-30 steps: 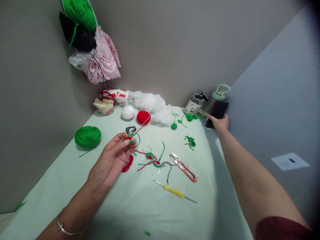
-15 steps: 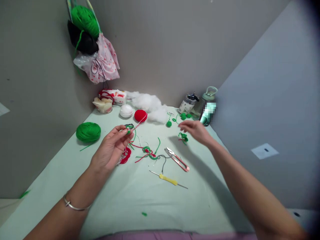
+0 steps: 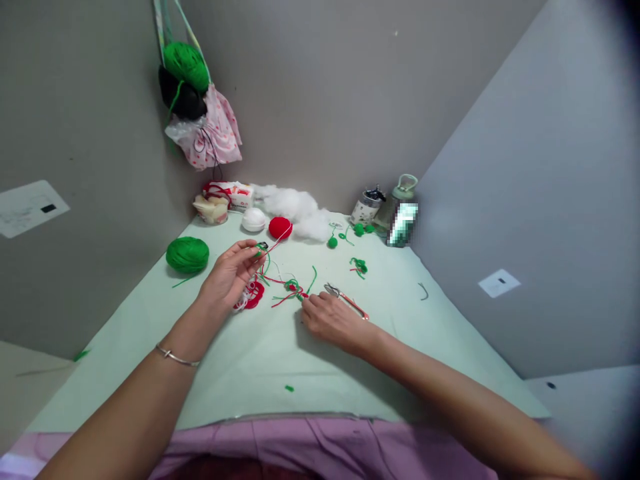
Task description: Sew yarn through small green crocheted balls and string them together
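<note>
My left hand is raised over the left middle of the table, thumb and fingers pinching a small green crochet piece with green yarn tails. Just below it lie red and white crochet loops. My right hand is low at the table, fingers curled together and pointing left. Whatever lies under those fingers is hidden. At its fingertips is a small green-and-red crochet piece with loose yarn ends. Orange-handled thread snips lie partly behind the hand. A green crochet piece rests farther right.
A green yarn ball sits left; white yarn, red yarn and white stuffing line the back. Green pompom-like balls, a can and a bottle stand back right. A bag hangs from the wall.
My right hand has moved left and down from beside the far-right green piece to the table middle, covering where the yellow-handled crochet hook lay. My left hand keeps its pinch. The view has tilted down.
</note>
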A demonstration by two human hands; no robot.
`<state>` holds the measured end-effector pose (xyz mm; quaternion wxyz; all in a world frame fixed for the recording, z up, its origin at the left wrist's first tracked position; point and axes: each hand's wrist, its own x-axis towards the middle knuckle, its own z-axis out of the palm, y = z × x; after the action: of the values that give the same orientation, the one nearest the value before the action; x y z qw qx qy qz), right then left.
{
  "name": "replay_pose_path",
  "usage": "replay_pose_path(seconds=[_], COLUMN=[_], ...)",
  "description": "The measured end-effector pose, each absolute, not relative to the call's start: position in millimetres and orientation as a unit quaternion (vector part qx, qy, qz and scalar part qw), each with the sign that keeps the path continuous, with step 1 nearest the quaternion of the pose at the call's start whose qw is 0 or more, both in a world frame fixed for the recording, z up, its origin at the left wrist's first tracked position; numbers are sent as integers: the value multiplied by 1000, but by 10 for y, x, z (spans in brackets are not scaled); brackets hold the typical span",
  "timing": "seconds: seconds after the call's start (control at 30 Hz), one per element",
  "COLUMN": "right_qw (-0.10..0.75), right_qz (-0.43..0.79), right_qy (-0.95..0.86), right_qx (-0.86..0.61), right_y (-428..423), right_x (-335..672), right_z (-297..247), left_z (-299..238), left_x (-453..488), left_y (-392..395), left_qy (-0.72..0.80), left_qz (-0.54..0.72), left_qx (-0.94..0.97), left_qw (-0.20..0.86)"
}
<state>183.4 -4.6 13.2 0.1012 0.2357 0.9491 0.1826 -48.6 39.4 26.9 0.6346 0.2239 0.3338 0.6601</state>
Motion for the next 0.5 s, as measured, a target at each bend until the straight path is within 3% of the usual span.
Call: replay_pose_path(seconds=[0.2, 0.33, 0.4, 0.5], right_qw=[108, 57, -3, -173], right_qz=[186, 141, 78, -113], right_qy=[945, 939, 923, 872], right_qx=[247, 309, 377, 443], right_y=[-45, -33, -39, -49], right_x=[1784, 1782, 1790, 1803], right_z=[194, 191, 218, 317], left_z=[288, 293, 280, 261], left_x=[-485, -488, -495, -505], left_y=[390, 385, 389, 395], left_qy=[345, 353, 347, 345], left_qz=[658, 649, 648, 643], left_qx=[227, 238, 248, 261], left_qw=[630, 631, 631, 631])
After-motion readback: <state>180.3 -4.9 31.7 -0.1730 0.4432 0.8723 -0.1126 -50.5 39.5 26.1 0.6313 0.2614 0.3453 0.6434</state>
